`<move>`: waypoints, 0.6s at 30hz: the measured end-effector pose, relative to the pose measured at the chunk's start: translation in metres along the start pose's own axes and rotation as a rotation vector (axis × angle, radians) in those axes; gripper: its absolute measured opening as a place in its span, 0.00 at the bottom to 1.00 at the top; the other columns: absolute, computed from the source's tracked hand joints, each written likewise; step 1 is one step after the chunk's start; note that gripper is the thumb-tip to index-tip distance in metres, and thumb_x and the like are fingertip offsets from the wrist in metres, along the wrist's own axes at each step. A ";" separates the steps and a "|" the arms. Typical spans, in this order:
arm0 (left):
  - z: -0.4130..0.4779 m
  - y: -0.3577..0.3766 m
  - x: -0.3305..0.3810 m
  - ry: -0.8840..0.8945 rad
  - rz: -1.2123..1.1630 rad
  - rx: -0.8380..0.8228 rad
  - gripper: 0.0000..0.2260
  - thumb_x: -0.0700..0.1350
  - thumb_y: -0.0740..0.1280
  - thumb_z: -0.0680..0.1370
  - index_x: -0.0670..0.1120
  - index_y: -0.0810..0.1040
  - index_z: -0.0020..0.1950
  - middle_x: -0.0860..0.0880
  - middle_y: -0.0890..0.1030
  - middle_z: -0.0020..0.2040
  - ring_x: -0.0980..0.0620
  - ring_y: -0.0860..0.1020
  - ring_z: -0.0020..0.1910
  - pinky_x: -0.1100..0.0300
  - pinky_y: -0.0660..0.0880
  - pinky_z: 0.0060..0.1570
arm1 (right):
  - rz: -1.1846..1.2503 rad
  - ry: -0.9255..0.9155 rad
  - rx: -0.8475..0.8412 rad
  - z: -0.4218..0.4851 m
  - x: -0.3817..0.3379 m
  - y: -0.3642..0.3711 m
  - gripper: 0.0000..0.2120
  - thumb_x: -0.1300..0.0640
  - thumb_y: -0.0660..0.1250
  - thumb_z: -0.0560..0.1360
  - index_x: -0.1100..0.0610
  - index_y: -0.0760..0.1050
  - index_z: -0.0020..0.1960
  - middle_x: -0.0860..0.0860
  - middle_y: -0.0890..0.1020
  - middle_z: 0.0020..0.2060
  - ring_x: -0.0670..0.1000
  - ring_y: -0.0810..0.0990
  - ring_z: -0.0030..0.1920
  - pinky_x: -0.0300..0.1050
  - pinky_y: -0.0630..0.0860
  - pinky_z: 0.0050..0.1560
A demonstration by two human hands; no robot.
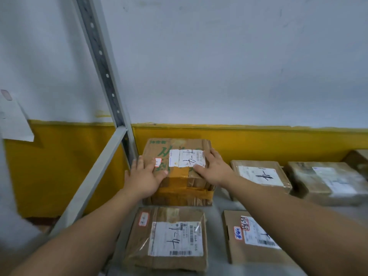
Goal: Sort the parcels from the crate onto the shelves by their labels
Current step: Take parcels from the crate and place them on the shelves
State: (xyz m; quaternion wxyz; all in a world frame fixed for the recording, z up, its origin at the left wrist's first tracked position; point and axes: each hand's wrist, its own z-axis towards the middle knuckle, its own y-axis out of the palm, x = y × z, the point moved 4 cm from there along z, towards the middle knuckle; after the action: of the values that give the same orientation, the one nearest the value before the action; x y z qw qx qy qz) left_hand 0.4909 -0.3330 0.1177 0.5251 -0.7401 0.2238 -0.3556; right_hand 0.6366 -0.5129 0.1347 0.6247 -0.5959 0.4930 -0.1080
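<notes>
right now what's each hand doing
Left hand: open, fingers flat on the brown taped cardboard parcel.
Right hand: open, resting flat on the same parcel.

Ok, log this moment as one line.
left hand: on taped parcel | right hand: on taped parcel | place: shelf, beside upright

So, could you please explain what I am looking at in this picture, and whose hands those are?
There is no machine here: a person wears a camera on the head, so the single picture looks forward and down along their arms. The left hand and right hand lie with fairly straight fingers on a taped cardboard parcel at the back of a grey metal shelf. Other labelled parcels lie on it: a front parcel, a front-right parcel partly under the right arm, a neighbouring parcel to the right and a far-right parcel beyond it.
</notes>
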 end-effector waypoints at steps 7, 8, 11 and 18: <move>-0.043 0.012 0.047 0.332 0.064 0.049 0.33 0.66 0.53 0.79 0.54 0.50 0.79 0.49 0.45 0.80 0.46 0.43 0.79 0.41 0.43 0.75 | 0.026 0.154 0.090 -0.068 0.040 0.000 0.38 0.36 0.58 0.79 0.52 0.49 0.81 0.55 0.56 0.79 0.56 0.57 0.78 0.54 0.58 0.75; -0.049 0.015 0.053 0.381 0.070 0.036 0.33 0.65 0.54 0.79 0.54 0.50 0.79 0.49 0.45 0.80 0.47 0.43 0.79 0.42 0.43 0.76 | 0.026 0.176 0.101 -0.078 0.047 -0.001 0.38 0.37 0.58 0.79 0.52 0.49 0.81 0.55 0.58 0.78 0.58 0.60 0.76 0.54 0.61 0.73; -0.071 0.025 0.073 0.503 0.085 -0.024 0.33 0.63 0.56 0.79 0.53 0.49 0.80 0.50 0.45 0.80 0.48 0.43 0.79 0.44 0.43 0.76 | -0.056 0.255 0.075 -0.106 0.072 -0.004 0.37 0.38 0.59 0.79 0.52 0.50 0.81 0.56 0.60 0.77 0.59 0.63 0.75 0.54 0.63 0.70; -0.117 0.059 0.112 0.542 0.084 -0.163 0.30 0.59 0.59 0.80 0.54 0.53 0.79 0.51 0.47 0.80 0.48 0.44 0.79 0.47 0.43 0.76 | -0.142 0.337 0.036 -0.131 0.132 -0.013 0.34 0.41 0.60 0.80 0.53 0.52 0.80 0.58 0.61 0.77 0.60 0.65 0.73 0.55 0.65 0.70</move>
State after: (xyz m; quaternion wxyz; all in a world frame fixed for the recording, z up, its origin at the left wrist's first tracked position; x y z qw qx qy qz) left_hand 0.4763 -0.5050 0.1177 0.3992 -0.6478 0.4142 -0.4994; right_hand 0.6091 -0.6952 0.1073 0.5345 -0.5914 0.5455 -0.2587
